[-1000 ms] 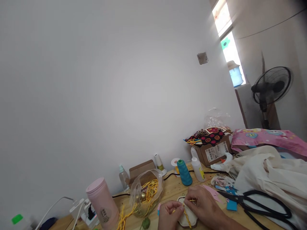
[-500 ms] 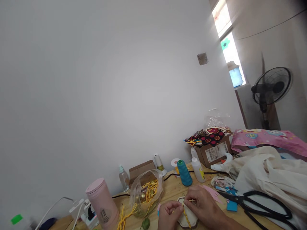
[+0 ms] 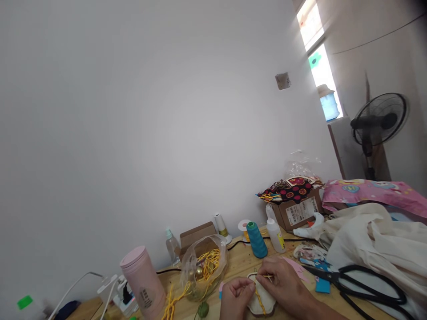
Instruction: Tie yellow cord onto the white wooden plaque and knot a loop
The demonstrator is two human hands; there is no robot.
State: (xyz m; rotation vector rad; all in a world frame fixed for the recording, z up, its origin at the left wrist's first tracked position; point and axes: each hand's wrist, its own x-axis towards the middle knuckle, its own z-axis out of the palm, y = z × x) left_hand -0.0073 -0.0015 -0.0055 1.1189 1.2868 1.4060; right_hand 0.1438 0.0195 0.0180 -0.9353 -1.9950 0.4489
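A small pale fabric piece (image 3: 267, 301) with a scalloped dark-edged outline lies on the wooden table at the bottom of the view. Along its middle runs a yellow cord (image 3: 259, 300). My left hand (image 3: 236, 297) is at the piece's left side, thumb and forefinger pinched on the cord near its top. From the right, my right hand (image 3: 283, 281) reaches over the piece, its fingers closed on the yellow cord, a short length of which shows beside the thumb. A dark green ball of thread (image 3: 203, 310) sits left of my left hand.
Black scissors (image 3: 353, 284) and blue scraps (image 3: 322, 286) lie to the right, beside white cloth (image 3: 370, 240). Behind stand a teal thread cone (image 3: 256, 241) and a glue bottle (image 3: 275, 235). On the left are a bag of yellow cord (image 3: 208, 266) and a pink tumbler (image 3: 143, 282).
Both hands keep nearly the same pose over the fabric piece. The right fingers have shifted slightly, and a little more of the yellow cord shows beside them. The view has moved a touch.
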